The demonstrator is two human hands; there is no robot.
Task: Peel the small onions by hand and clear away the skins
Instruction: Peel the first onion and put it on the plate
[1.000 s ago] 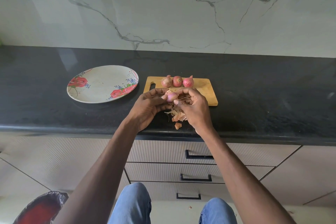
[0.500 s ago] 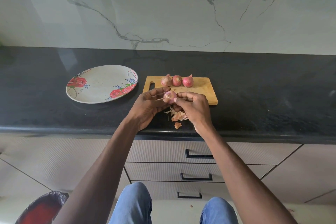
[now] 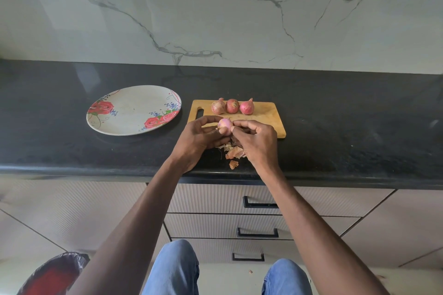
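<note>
A small, mostly peeled pale pink onion (image 3: pixel 225 124) sits between both hands above the counter's front. My left hand (image 3: pixel 199 137) grips it from the left and below. My right hand (image 3: pixel 257 141) pinches at its right side with thumb and forefinger. Three unpeeled red onions (image 3: pixel 232 106) lie in a row at the back of a wooden cutting board (image 3: pixel 271 117). A heap of dry brown skins (image 3: pixel 233 152) lies on the black counter under my hands, partly hidden by them. One loose scrap of skin (image 3: pixel 233 164) rests near the counter's edge.
A floral plate (image 3: pixel 130 112) with nothing on it stands left of the board. The black counter (image 3: pixel 347 132) meets a marble wall behind. Drawers with dark handles (image 3: pixel 260 205) are below. A bin with a dark liner (image 3: pixel 51 275) stands on the floor at lower left.
The onion has turned in my hands and shows more bare pale flesh. My right fingers have shifted from its front to its right side. The skin heap looks the same.
</note>
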